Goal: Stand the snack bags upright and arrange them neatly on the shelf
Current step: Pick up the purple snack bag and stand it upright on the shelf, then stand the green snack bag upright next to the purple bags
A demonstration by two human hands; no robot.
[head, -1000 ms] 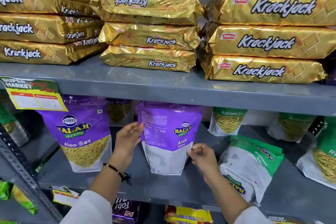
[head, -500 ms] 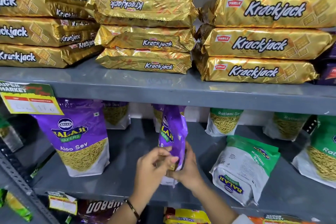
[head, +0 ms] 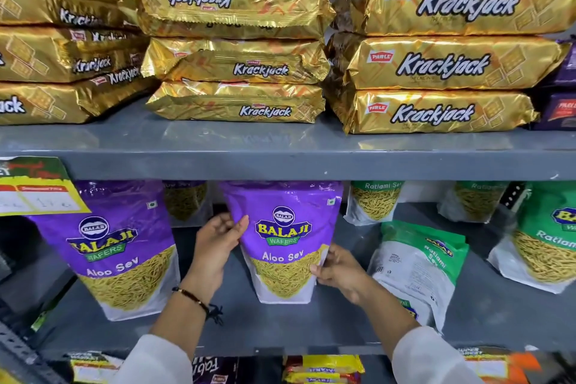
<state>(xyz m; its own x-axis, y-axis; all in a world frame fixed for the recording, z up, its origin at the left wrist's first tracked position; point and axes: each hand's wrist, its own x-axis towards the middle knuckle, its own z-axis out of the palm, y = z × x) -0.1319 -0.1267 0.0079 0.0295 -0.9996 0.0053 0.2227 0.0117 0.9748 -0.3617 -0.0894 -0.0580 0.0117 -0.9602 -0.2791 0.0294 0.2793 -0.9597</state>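
Observation:
A purple Aloo Sev bag [head: 282, 237] stands upright on the grey lower shelf [head: 280, 327], front label facing me. My left hand [head: 215, 246] grips its left edge and my right hand [head: 338, 271] grips its lower right edge. A second purple Aloo Sev bag [head: 121, 252] stands upright to the left. To the right, a green Ratlami Sev bag [head: 417, 268] leans with its back side showing. Another green bag [head: 548, 243] stands at the far right, and two more [head: 374, 203] [head: 477, 199] stand at the back.
Gold Krackjack packs [head: 436, 62] lie stacked on the upper shelf [head: 280, 150] just above the bags. A yellow price tag [head: 34, 190] hangs from that shelf's front edge at left. Another purple bag [head: 185, 199] stands at the back. More packets [head: 321, 368] show on the shelf below.
The purple bag has been turned around from back side, through edge-on, to front label facing me. Both hands shifted from its lower middle to its two side edges.

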